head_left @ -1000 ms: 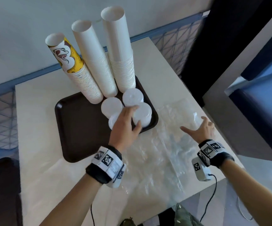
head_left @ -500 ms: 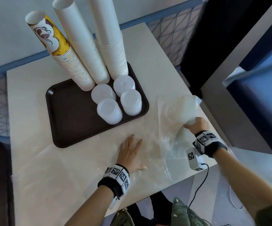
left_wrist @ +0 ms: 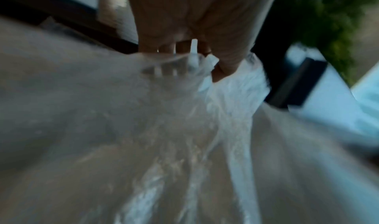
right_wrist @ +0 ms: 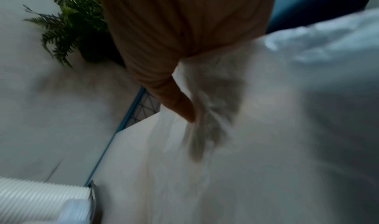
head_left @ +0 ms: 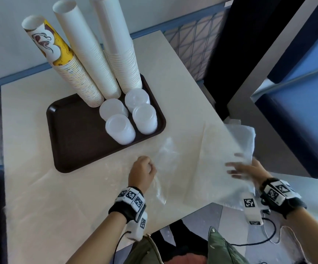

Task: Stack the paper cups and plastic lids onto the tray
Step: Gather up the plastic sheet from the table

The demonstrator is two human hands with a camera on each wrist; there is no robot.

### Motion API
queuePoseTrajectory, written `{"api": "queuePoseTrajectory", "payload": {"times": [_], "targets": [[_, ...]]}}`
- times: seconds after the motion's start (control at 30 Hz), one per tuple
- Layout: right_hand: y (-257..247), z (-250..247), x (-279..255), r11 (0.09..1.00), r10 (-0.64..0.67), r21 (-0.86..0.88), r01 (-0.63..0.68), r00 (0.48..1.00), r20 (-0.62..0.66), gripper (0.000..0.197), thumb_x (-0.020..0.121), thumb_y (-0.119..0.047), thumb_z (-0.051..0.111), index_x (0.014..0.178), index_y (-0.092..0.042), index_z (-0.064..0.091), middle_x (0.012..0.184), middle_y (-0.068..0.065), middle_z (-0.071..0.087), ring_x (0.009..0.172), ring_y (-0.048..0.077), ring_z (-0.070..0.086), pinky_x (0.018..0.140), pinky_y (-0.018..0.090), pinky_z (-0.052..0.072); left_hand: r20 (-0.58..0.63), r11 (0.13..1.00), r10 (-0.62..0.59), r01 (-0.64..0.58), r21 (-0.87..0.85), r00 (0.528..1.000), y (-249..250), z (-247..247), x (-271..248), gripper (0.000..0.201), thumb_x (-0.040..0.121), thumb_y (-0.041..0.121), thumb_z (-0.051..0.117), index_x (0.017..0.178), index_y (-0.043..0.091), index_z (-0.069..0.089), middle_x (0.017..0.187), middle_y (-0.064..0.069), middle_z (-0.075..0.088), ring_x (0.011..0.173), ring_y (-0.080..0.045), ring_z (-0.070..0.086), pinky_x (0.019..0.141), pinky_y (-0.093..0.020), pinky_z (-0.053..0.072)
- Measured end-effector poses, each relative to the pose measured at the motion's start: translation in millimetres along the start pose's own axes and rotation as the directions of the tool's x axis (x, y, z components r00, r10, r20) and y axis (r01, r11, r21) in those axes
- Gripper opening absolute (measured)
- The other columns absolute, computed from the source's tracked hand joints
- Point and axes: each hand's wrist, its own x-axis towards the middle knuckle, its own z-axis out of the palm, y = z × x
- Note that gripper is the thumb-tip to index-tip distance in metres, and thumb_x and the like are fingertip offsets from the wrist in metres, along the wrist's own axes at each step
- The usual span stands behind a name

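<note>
A dark brown tray (head_left: 74, 134) holds three tall leaning stacks of paper cups: a yellow printed one (head_left: 66, 63) and two white ones (head_left: 89, 54). In front of them stand several short stacks of clear plastic lids (head_left: 120, 128). My left hand (head_left: 143, 168) lies on the table just in front of the tray, its fingers curled round crumpled clear plastic wrap (head_left: 165, 155). At the table's right edge my right hand (head_left: 242, 170) pinches a large clear plastic sheet (head_left: 221, 149), thumb (right_wrist: 184, 109) on one side and fingers behind it. The sheet is lifted off the table.
The cream table (head_left: 30, 187) ends just below my hands and close on the right. A blue lattice railing (head_left: 188, 40) runs behind it. An olive green bag (head_left: 221, 248) and a black cable (head_left: 268, 233) lie below the front edge. A fern (right_wrist: 67, 28) appears in the right wrist view.
My left hand left the lid stacks on the tray, pulled back onto the table and closed on the plastic wrap. My right hand took hold of the plastic sheet and raised it.
</note>
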Motion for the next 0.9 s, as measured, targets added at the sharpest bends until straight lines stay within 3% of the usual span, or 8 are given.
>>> {"api": "queuePoseTrajectory", "payload": {"times": [0.1, 0.23, 0.43, 0.57, 0.63, 0.73, 0.83, 0.9], "targets": [[9, 16, -3, 0.998, 0.007, -0.06, -0.005, 0.999, 0.037, 0.048, 0.083, 0.012, 0.054, 0.123, -0.012, 0.041, 0.076, 0.003, 0.074, 0.061, 0.018, 0.07, 0.054, 0.025, 0.057, -0.015, 0.946, -0.166, 0.155, -0.286, 0.986, 10, -6, 5, 0.033, 0.086, 0.01, 0.058, 0.06, 0.017, 0.038, 0.063, -0.002, 0.044, 0.064, -0.018, 0.043, 0.063, -0.023, 0.036], [7, 55, 5, 0.992, 0.004, -0.128, 0.011, 0.993, 0.117, 0.05, 0.085, 0.009, 0.052, 0.128, -0.012, 0.04, 0.091, 0.007, 0.069, 0.075, 0.021, 0.068, 0.061, 0.026, 0.057, 0.078, 0.834, -0.279, 0.282, -0.475, 0.957, 33, -7, 20, 0.034, 0.085, 0.016, 0.056, 0.061, 0.014, 0.032, 0.06, -0.002, 0.034, 0.057, -0.014, 0.032, 0.053, -0.024, 0.028], [2, 99, 10, 0.992, 0.06, 0.1, -0.081, 0.978, 0.199, 0.038, 0.098, -0.028, 0.032, 0.128, -0.012, 0.047, 0.101, 0.013, 0.064, 0.085, 0.024, 0.062, 0.071, 0.032, 0.051, 0.179, 0.858, -0.186, 0.249, -0.449, 0.966, 76, 6, 36, 0.038, 0.084, 0.019, 0.056, 0.06, 0.017, 0.027, 0.056, 0.001, 0.031, 0.06, -0.016, 0.033, 0.054, -0.024, 0.026], [1, 100, 12, 0.986, 0.106, 0.113, -0.123, 0.984, 0.146, 0.047, 0.098, -0.031, 0.023, 0.126, -0.007, 0.051, 0.078, 0.003, 0.068, 0.053, 0.009, 0.064, 0.048, 0.02, 0.049, 0.167, 0.884, -0.186, 0.239, -0.402, 0.968, 87, 7, 37, 0.031, 0.084, 0.027, 0.055, 0.059, 0.018, 0.038, 0.069, -0.016, 0.053, 0.069, -0.027, 0.053, 0.063, -0.025, 0.033], [2, 95, 14, 0.972, 0.117, 0.183, -0.149, 0.978, 0.174, 0.059, 0.096, -0.051, 0.019, 0.116, -0.009, 0.055, 0.08, 0.006, 0.07, 0.066, 0.017, 0.067, 0.059, 0.028, 0.051, 0.228, 0.909, -0.168, 0.24, -0.341, 0.959, 86, 11, 36, 0.027, 0.091, 0.032, 0.054, 0.072, 0.013, 0.054, 0.089, -0.013, 0.063, 0.086, -0.025, 0.059, 0.073, -0.026, 0.037], [4, 99, 11, 0.96, 0.14, 0.207, -0.191, 0.961, 0.237, 0.071, 0.085, -0.07, 0.02, 0.106, -0.01, 0.053, 0.101, 0.018, 0.067, 0.097, 0.035, 0.062, 0.081, 0.044, 0.05, 0.296, 0.938, -0.091, 0.182, -0.296, 0.951, 92, 19, 30, 0.047, 0.089, 0.047, 0.04, 0.054, 0.016, 0.034, 0.057, -0.005, 0.039, 0.055, -0.018, 0.037, 0.059, -0.029, 0.027], [4, 114, 7, 0.996, 0.091, -0.026, -0.088, 0.975, 0.201, 0.055, 0.086, -0.058, 0.044, 0.117, -0.013, 0.049, 0.111, 0.019, 0.064, 0.097, 0.032, 0.065, 0.073, 0.039, 0.056, 0.288, 0.936, -0.055, 0.15, -0.319, 0.956, 102, 22, 25, 0.038, 0.082, 0.039, 0.028, 0.059, 0.009, 0.037, 0.061, -0.013, 0.036, 0.061, -0.02, 0.036, 0.059, -0.03, 0.023], [8, 118, 12, 0.992, 0.022, -0.128, -0.01, 0.995, 0.095, 0.039, 0.087, -0.026, 0.061, 0.114, 0.001, 0.054, 0.106, 0.023, 0.065, 0.076, 0.024, 0.068, 0.059, 0.03, 0.059, 0.265, 0.928, -0.074, 0.163, -0.334, 0.961, 98, 22, 23, 0.039, 0.084, 0.032, 0.037, 0.071, -0.001, 0.053, 0.075, -0.023, 0.049, 0.074, -0.026, 0.049, 0.069, -0.033, 0.033]]}}
